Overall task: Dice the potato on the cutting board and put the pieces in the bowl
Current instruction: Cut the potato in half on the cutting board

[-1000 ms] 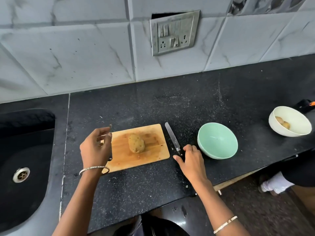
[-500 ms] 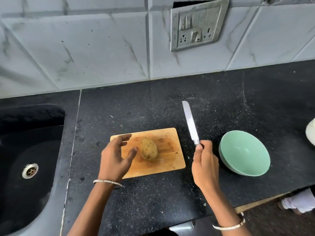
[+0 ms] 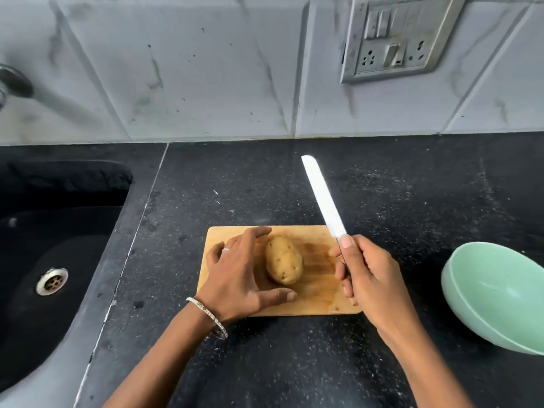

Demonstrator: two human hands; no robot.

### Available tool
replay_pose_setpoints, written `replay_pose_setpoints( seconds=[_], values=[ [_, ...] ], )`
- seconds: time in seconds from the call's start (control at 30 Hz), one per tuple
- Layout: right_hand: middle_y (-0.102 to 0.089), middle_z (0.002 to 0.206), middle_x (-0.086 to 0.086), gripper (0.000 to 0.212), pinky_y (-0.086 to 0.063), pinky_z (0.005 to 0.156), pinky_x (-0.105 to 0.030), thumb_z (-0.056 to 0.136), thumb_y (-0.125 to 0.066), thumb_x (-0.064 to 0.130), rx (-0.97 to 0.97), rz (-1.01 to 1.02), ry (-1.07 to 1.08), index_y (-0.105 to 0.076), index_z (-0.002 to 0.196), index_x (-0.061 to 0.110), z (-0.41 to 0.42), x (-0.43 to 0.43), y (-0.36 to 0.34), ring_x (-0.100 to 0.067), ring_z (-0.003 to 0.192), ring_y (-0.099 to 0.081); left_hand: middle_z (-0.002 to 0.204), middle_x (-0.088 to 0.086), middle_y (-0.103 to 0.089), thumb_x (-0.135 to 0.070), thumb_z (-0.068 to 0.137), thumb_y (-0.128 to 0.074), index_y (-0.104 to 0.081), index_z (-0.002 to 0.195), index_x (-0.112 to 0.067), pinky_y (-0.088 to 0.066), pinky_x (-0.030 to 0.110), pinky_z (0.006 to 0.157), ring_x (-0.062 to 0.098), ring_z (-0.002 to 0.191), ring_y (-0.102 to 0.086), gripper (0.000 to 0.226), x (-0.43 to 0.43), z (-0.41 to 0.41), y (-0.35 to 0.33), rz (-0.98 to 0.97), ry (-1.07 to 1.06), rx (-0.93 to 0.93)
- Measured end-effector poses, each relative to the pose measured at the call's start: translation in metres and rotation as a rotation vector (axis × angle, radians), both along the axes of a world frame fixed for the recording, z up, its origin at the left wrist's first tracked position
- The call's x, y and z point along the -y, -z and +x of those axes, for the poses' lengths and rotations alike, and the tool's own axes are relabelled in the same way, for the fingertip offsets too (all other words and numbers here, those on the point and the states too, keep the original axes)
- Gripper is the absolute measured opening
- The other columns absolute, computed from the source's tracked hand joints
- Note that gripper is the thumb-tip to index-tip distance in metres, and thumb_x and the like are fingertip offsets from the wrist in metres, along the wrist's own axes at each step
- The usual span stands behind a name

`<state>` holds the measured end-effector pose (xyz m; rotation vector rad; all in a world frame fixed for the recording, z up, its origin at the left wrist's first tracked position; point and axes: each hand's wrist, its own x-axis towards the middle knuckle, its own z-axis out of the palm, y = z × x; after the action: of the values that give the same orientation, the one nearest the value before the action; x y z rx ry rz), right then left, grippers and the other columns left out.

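speckled black tabletop (image 3: 265,187) | round mint bowl (image 3: 500,304), right, apart from board | rectangular wooden cutting board (image 3: 318,278) | left hand (image 3: 238,278) released, fingers spread beside potato | right hand (image 3: 371,278) grasping knife (image 3: 323,198), flat pale blade | oval tan potato (image 3: 284,259) whole, mid-board

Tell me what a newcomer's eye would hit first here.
The long pale-bladed steel knife stands out, gripped by the right hand, blade angled up above the black speckled counter. Next comes the whole brown unpeeled potato in the middle of the rectangular wooden cutting board, with the left hand spread open at its left. A mint-green round bowl sits empty at the right edge.
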<state>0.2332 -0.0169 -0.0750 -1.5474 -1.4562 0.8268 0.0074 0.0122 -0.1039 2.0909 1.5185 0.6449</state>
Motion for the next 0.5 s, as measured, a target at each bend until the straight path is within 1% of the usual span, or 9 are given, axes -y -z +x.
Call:
replay_pose_setpoints(
  seconds=[0.1, 0.17, 0.23, 0.3, 0.4, 0.5],
  values=[
    [-0.065, 0.063, 0.0, 0.037, -0.045, 0.052, -0.031, 0.106, -0.041, 0.042, 0.034, 0.047, 0.0, -0.063, 0.085, 0.021, -0.01, -0.009, -0.001, -0.011, 0.046, -0.056, 0.13, -0.024, -0.047, -0.085, 0.05, -0.065, -0.03, 0.134, -0.037, -0.013, 0.044, 0.115, 0.002, 0.129, -0.041, 0.104, -0.005, 0.002, 0.003, 0.017, 0.021, -0.015],
    [-0.066, 0.063, 0.003, 0.037, -0.049, 0.056, -0.036, 0.106, -0.041, 0.042, 0.092, 0.118, 0.013, -0.062, 0.082, 0.021, -0.017, -0.012, -0.001, -0.009, 0.048, -0.058, 0.127, -0.023, -0.05, -0.085, 0.051, -0.064, -0.031, 0.131, -0.036, -0.015, 0.049, 0.116, 0.001, 0.126, -0.043, 0.099, -0.005, 0.004, 0.004, 0.042, 0.033, -0.01],
    [-0.066, 0.063, 0.006, 0.039, -0.051, 0.06, -0.04, 0.107, -0.04, 0.041, 0.134, 0.176, 0.032, -0.06, 0.081, 0.02, -0.021, -0.012, 0.003, -0.011, 0.051, -0.06, 0.124, -0.024, -0.051, -0.088, 0.052, -0.06, -0.032, 0.129, -0.036, -0.016, 0.049, 0.115, -0.001, 0.123, -0.045, 0.097, -0.005, 0.004, 0.006, 0.071, 0.039, 0.003],
    [-0.067, 0.062, 0.007, 0.04, -0.052, 0.061, -0.04, 0.107, -0.04, 0.04, 0.158, 0.207, 0.048, -0.06, 0.08, 0.018, -0.022, -0.011, 0.006, -0.011, 0.051, -0.061, 0.125, -0.026, -0.051, -0.09, 0.053, -0.058, -0.034, 0.13, -0.036, -0.014, 0.047, 0.115, -0.002, 0.123, -0.045, 0.097, -0.006, 0.005, 0.007, 0.099, 0.044, 0.008],
    [-0.068, 0.061, 0.007, 0.04, -0.053, 0.059, -0.038, 0.107, -0.041, 0.04, 0.14, 0.2, 0.05, -0.062, 0.082, 0.016, -0.018, -0.009, 0.004, -0.01, 0.047, -0.061, 0.122, -0.026, -0.053, -0.086, 0.056, -0.06, -0.035, 0.129, -0.036, -0.017, 0.044, 0.114, 0.0, 0.12, -0.048, 0.092, -0.008, 0.006, 0.008, 0.175, 0.017, -0.032],
    [-0.069, 0.064, 0.007, 0.037, -0.056, 0.056, -0.042, 0.106, -0.042, 0.04, 0.125, 0.172, 0.049, -0.063, 0.085, 0.019, -0.014, 0.005, 0.006, -0.012, 0.047, -0.062, 0.119, -0.021, -0.055, -0.082, 0.055, -0.062, -0.036, 0.126, -0.036, -0.023, 0.04, 0.108, 0.002, 0.116, -0.051, 0.089, -0.008, 0.01, 0.014, 0.161, -0.002, 0.005]
  ],
)
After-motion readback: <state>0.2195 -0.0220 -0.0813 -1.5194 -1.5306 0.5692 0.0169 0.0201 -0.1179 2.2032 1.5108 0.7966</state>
